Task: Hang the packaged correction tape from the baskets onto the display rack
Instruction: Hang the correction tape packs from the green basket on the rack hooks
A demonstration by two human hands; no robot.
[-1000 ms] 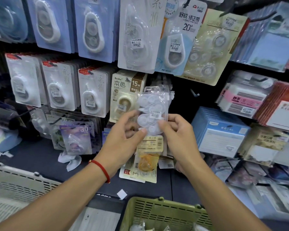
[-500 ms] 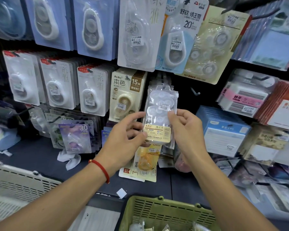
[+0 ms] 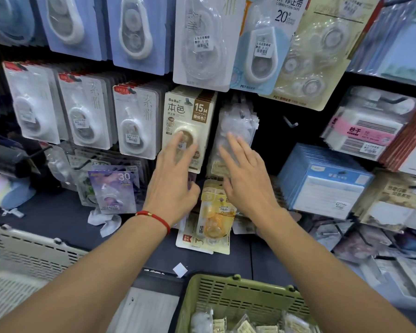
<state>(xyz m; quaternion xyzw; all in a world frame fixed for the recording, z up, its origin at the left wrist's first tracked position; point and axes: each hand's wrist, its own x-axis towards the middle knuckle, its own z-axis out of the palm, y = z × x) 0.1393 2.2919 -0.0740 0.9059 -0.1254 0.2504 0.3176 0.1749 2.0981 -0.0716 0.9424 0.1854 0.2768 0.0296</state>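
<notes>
both our hands are spread flat and hold nothing: left hand (image 3: 172,181) hovers over the beige pack (image 3: 186,129), right hand (image 3: 246,179) has its fingertips at the clear correction tape pack (image 3: 235,131), which hangs on its hook just above them. we judge this pack hung. below our wrists, the green basket (image 3: 238,288) holds more packs (image 3: 245,324), so plenty remains.

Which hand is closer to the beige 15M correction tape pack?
Left. The left hand lies over the lower part of the beige 15M pack; the right hand is beside it, over the clear pack.
</notes>
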